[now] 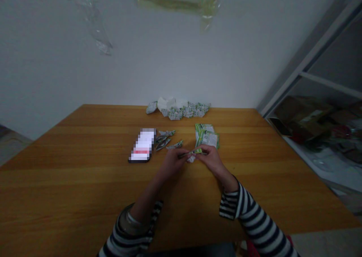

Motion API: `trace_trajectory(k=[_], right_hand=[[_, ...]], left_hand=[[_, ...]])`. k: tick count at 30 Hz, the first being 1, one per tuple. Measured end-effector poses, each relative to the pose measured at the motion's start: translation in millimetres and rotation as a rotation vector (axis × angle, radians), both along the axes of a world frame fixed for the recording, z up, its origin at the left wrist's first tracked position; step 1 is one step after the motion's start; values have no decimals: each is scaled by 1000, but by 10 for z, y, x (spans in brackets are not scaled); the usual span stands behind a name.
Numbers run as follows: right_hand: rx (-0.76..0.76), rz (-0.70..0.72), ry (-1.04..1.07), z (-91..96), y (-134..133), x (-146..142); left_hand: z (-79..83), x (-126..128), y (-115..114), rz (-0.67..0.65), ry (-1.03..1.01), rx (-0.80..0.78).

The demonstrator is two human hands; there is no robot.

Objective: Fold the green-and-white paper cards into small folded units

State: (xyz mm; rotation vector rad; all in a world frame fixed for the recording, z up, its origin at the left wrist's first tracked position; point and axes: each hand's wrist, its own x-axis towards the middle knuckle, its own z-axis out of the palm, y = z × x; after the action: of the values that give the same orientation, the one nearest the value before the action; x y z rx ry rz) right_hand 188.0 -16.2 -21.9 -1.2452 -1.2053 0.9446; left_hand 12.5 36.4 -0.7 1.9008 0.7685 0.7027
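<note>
Both hands meet over the middle of a wooden table. My left hand and my right hand pinch the two ends of a small folded green-and-white printed paper piece. Fingers of both hands are closed on it. A flat stack of the same printed paper sheets lies just beyond my right hand. A few small folded paper pieces lie beyond my left hand.
A phone lies face up left of the folded pieces. A row of folded paper shapes sits at the table's far edge by the wall. A metal shelf with cluttered items stands to the right.
</note>
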Motion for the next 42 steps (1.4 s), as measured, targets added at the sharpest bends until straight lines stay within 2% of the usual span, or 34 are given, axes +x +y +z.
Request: trace_trajectory(k=[5,9,11,15,18,20,23,26,28,30,33,39,42], right_hand=[[16,-107,-89,-95,24,82],[29,-16,-136,-62,14,96],[31,25,-129,-25,-3,62],[-38,41,34,12,-36,-37],[-106,47,121,35,-48,-70],[-93,84,141,74,-52,-62],[-61,161,144,124,-53,-46],[-86,97,114,91,-38,-52],[-102,-7,81,33,-23,-52],[-96,-71,50,-16,-10,-34],[-78,-86,28,-26,-4,16],[-73,-28,28,47,-20,77],[-86,25,48,49,-25,88]], left_hand=[[48,-15,-25,-110,-2,-133],[78,-28,-43,-94,-26,-289],[66,-30,-42,-126,-30,-305],[0,-25,-16,-160,-29,-258],[-48,-22,24,-111,-24,-256],[-63,-23,49,-59,-24,-239],[-58,-11,46,66,19,-103],[-47,27,-10,114,91,25],[-44,51,-51,57,90,-4],[-38,60,-75,-58,34,-67],[-14,44,-78,-209,-70,-123],[19,-1,-69,-256,-100,-286],[26,-14,-69,-266,-80,-313]])
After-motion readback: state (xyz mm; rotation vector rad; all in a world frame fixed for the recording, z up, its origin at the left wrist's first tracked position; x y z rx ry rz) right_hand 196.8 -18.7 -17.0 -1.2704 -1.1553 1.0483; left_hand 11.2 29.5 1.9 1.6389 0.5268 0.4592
